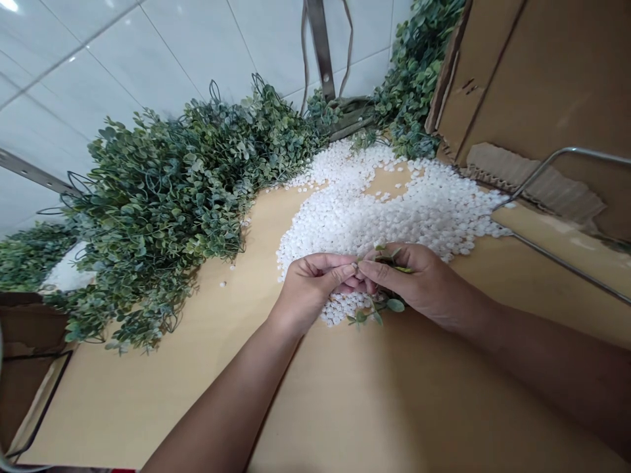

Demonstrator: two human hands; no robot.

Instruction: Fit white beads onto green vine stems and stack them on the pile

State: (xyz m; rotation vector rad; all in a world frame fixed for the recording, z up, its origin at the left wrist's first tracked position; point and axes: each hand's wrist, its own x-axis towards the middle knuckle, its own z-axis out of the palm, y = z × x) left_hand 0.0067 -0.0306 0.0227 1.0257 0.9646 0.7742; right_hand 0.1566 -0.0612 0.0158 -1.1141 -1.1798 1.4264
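Observation:
My left hand point(318, 284) and my right hand point(401, 276) meet fingertip to fingertip in front of a heap of small white plastic pieces point(355, 210). Pinched in my right hand is an artificial leaf sprig point(394, 304), its green leaves poking out above and below the fingers. The thumb and fingers of my left hand are closed at the sprig's end; whatever small thing they pinch is hidden between the fingertips. Some white pieces lie on the table right under both hands.
A big pile of artificial greenery point(172, 190) lies along the tiled wall point(162, 52). More greenery point(411, 72) stands at the back by a torn cardboard box point(547, 85). A bent metal rod point(539, 172) juts over the wooden table point(335, 407) at right. Another cardboard box point(24, 368) is at left.

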